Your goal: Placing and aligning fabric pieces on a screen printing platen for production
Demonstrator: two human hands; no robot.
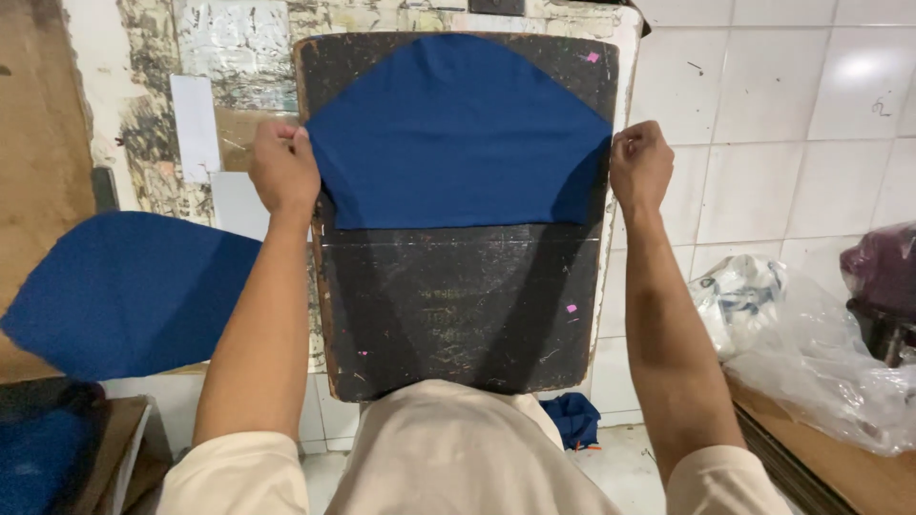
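Blue cloth (458, 143) is lying flat on the dark board (458, 305); left hand (283, 170) and right hand (640, 164) are pinching its corners. Probably worth pulling evenly so no wrinkles are creeping in.

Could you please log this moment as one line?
left hand: grips blue fabric piece left corner | right hand: grips right corner | fabric: flat on black board
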